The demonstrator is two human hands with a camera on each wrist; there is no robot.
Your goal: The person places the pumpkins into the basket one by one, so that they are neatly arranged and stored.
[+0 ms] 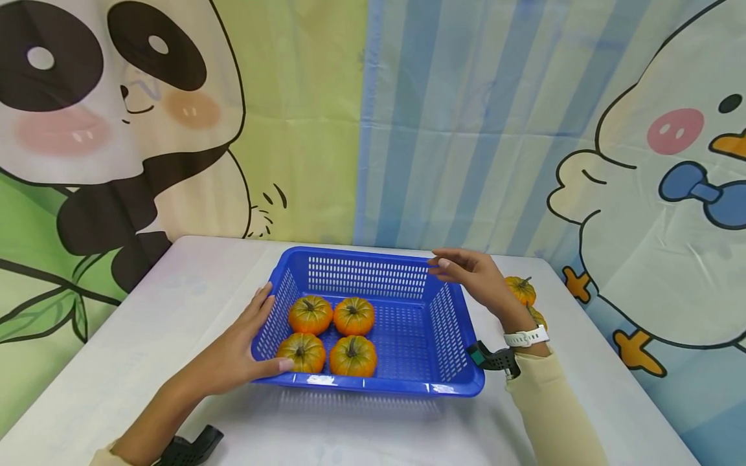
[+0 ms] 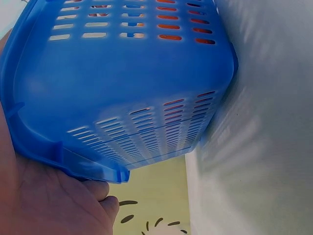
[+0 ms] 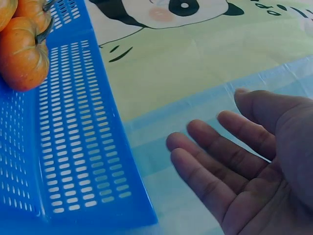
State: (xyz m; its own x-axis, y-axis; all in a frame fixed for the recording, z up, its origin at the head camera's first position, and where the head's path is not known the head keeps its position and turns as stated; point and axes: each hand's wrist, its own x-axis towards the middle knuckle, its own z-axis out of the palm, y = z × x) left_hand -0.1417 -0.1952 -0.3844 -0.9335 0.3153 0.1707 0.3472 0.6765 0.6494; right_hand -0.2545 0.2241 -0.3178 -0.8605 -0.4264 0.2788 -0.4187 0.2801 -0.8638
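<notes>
A blue plastic basket (image 1: 402, 323) with slotted walls stands on the table, with several small orange-green pumpkins, one of them a front pumpkin (image 1: 353, 356), grouped in its left half. My left hand (image 1: 241, 349) holds the basket's left front corner, thumb over the front rim and fingers along the left side. In the left wrist view, the palm lies against the rim (image 2: 93, 166). Above the basket's back right corner is my right hand (image 1: 469, 275); the right wrist view shows its loosely bent fingers (image 3: 210, 181) apart from the basket, with nothing between them.
More pumpkins (image 1: 520, 290) lie on the white table (image 1: 227, 278) right of the basket, partly hidden behind my right forearm. A printed curtain (image 1: 431, 129) with a panda and a white bird hangs behind the table.
</notes>
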